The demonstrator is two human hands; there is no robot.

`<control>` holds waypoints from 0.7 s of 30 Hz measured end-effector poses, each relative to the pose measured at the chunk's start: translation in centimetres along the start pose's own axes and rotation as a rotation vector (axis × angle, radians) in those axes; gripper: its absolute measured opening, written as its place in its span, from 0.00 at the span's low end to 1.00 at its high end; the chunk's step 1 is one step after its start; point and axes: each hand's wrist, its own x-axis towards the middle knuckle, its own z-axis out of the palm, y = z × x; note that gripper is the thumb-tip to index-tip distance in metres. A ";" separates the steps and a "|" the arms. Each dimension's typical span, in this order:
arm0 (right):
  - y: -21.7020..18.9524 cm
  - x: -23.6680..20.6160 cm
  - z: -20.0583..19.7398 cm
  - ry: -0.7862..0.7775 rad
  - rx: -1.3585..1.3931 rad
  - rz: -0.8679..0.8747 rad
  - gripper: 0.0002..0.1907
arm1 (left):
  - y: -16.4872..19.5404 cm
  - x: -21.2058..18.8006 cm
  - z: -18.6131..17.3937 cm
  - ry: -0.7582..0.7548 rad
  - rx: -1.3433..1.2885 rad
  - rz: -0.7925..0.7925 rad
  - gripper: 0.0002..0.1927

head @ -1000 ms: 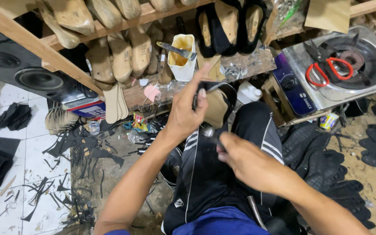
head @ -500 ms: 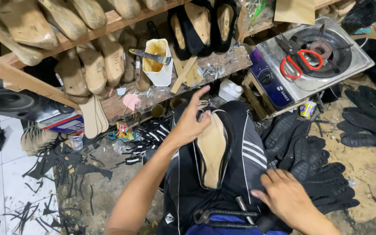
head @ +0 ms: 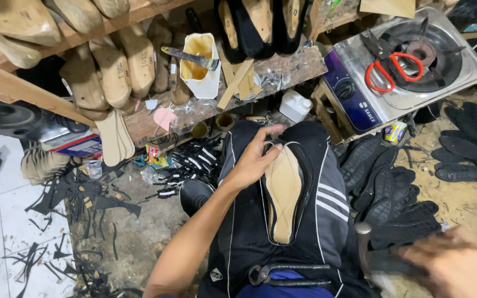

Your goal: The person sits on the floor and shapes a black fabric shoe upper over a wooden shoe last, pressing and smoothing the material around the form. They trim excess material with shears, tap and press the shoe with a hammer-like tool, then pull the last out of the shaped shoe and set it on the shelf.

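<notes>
Left hand (head: 252,160): fingers spread apart, palm pressed on the far end of the shoe upper; thumb lies across its rim.
Shoe upper on last (head: 284,193): black, sole side up, resting lengthwise on the person's lap; tan insole board (head: 282,190) faces the camera, framed by the black edge.
Right hand (head: 459,267): near right corner, motion-blurred; it lies against the head end of a hammer (head: 366,251), but whether the fingers are closed on it cannot be told.
Pincers (head: 288,274): dark metal, lying across the lap just near of the shoe upper, touched by neither hand.
Rubber outsoles (head: 393,193): black pile on the floor, just right of the lap.
Gas stove (head: 409,60): single burner, far right, with red-handled scissors (head: 387,69) lying on top.
Glue container (head: 200,63): cut white jug on the wooden shelf (head: 271,74), far centre, a brush resting across its mouth.
Wooden lasts (head: 100,72): pale, racked at far left above the shelf.
Floor scraps (head: 78,193): black offcuts scattered at left over tiles and concrete.
</notes>
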 end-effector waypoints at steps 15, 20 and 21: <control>-10.8 20.1 -15.9 0.721 0.813 0.149 0.16 | 1.5 -2.2 1.6 -0.059 -0.103 -0.081 0.24; -11.1 20.0 -17.1 0.958 0.954 -0.203 0.12 | 0.8 -2.8 1.4 -0.041 -0.087 -0.070 0.24; -10.9 20.7 -17.1 0.830 0.873 -0.128 0.13 | 0.6 -2.8 1.3 -0.029 -0.061 -0.022 0.24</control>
